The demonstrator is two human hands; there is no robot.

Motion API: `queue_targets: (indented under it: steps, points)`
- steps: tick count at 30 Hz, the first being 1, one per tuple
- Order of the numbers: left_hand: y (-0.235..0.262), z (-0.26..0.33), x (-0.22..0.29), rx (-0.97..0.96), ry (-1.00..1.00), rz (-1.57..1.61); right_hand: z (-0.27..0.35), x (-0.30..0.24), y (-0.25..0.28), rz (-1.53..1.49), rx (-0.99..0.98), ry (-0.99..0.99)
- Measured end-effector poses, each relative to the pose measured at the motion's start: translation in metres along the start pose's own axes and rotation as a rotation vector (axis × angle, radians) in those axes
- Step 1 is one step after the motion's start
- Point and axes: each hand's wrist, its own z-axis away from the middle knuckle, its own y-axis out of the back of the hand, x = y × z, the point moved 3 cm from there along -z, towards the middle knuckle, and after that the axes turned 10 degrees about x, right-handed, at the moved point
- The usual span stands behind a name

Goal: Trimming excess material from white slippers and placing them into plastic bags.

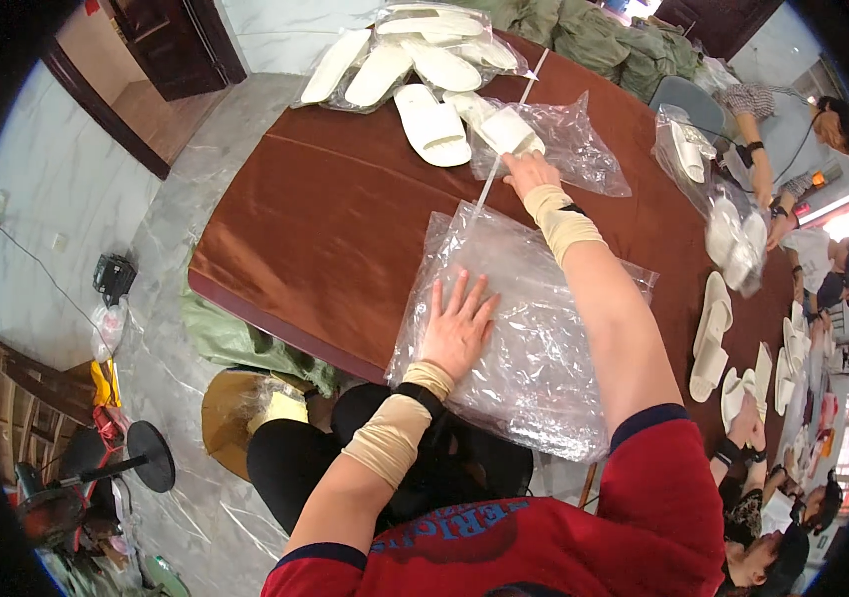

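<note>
Bagging of slippers looks to be the step in hand. The left hand (pixel 456 328) lies flat, fingers spread, pressing a stack of clear, crinkled plastic bags (pixel 534 338) at the near edge of the brown oval table (pixel 325 209). The right hand (pixel 527 171) reaches toward the far edge, fingers closed on a white foam slipper (pixel 506 131) (already partly inside a loose clear bag (pixel 579 144)). Next, I judge, that slipper wants drawing back without snagging. Another white slipper (pixel 431 126) lies just beside it, bagged pairs (pixel 415 55) beyond; co-workers' hands (pixel 758 224) work along the right edge.
</note>
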Motion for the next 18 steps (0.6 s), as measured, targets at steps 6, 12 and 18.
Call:
queue_targets:
  steps: [6,12,18]
  points:
    - [0.001,0.003,-0.002,0.031,-0.002,0.007,0.018,0.065,0.013,-0.185,0.174,-0.332]
    - [0.001,0.005,-0.005,0.054,-0.014,0.012,0.049,0.138,0.108,-0.73,0.286,-0.647]
    - [-0.002,0.006,-0.002,0.097,-0.036,0.043,0.072,0.169,0.22,-0.51,0.465,-0.459]
